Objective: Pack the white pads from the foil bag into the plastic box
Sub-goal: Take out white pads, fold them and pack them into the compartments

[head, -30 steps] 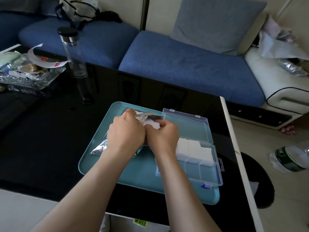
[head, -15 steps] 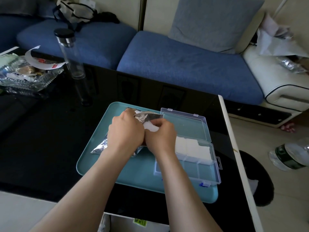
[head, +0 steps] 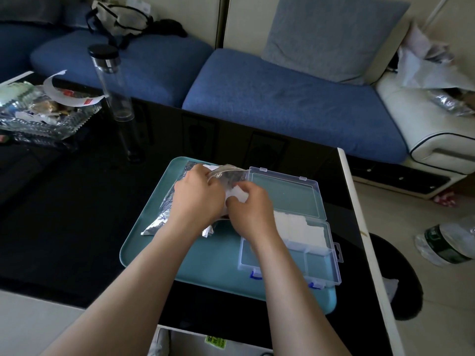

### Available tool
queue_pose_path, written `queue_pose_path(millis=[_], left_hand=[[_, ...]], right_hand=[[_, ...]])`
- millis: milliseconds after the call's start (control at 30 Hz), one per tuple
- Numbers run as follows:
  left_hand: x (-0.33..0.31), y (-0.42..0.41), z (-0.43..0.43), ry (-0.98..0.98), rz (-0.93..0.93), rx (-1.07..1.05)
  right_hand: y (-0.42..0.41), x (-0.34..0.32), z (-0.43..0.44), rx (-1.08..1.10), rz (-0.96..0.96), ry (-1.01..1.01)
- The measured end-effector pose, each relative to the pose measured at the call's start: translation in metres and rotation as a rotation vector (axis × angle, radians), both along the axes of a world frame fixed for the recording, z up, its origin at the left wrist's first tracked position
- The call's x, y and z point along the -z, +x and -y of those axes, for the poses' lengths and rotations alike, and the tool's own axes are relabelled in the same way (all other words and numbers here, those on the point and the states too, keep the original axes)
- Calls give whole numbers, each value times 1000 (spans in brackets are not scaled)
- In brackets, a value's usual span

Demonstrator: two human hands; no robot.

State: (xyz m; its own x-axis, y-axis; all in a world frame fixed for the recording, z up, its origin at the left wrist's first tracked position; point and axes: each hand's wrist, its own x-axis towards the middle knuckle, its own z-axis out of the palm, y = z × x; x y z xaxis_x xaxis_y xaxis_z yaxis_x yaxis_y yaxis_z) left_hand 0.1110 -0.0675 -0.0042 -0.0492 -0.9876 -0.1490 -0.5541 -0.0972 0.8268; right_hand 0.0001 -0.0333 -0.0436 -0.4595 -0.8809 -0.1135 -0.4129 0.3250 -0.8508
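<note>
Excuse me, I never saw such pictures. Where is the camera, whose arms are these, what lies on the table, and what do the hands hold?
No machine here: a person works with bare hands. The only camera is worn on the head and looks down, so the arms reach in from below. On the black table lies a teal tray with a foil bag and an open clear box; white pads lie in its far compartments. The left hand holds the bag; the right hand pinches one pad at its mouth. A bottle and a dish stand farther left.

The black table (head: 77, 201) bears a teal tray (head: 213, 258), a clear bottle (head: 115, 93) and a glass dish (head: 38, 127)
</note>
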Motion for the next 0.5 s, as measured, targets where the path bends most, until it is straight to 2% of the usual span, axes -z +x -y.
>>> queue_pose_path(millis=[167,333,500], left_hand=[[-4,1,-1,66,-55,-10],[4,6,4,136,-132,-20],[8,8,6,107,-174,-31]], right_hand=[[11,3,4,7,89,-1],[13,13,4,-3,42,-7],[14,15,6,44,54,3]])
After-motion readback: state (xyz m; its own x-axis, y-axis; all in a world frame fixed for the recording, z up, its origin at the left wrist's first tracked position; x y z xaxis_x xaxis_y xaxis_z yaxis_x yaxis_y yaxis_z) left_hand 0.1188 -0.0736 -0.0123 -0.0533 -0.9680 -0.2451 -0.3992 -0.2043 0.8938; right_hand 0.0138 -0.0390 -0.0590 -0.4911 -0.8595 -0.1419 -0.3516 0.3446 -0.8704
